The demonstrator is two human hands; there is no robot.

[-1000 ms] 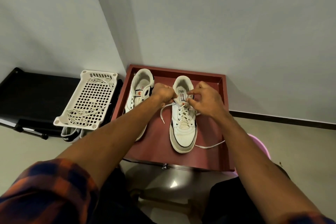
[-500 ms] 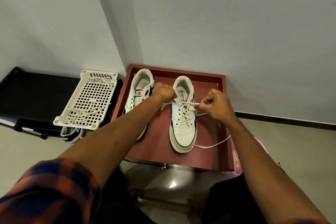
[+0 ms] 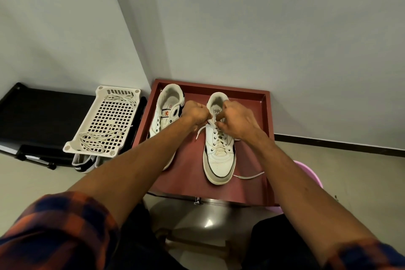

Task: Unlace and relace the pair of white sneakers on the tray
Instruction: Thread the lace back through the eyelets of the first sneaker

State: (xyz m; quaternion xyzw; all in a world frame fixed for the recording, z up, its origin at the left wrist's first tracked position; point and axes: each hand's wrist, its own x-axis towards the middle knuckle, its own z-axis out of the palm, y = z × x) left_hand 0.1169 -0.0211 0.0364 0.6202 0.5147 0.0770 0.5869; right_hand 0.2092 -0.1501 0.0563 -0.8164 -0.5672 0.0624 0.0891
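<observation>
Two sneakers [image 3: 219, 151] side by side on tray [image 3: 266, 114] — basket [image 3: 105, 120] left.

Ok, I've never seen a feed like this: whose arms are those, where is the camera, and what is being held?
There is no machine here. The arms are a person's own, filmed by one camera worn on their head, looking forward and down. A red tray holds two white sneakers. The right sneaker is laced most of the way; the left hand and right hand both pinch its lace near the top eyelets. The left sneaker shows bare eyelets. Beside the tray, a white basket holds loose laces.
</observation>
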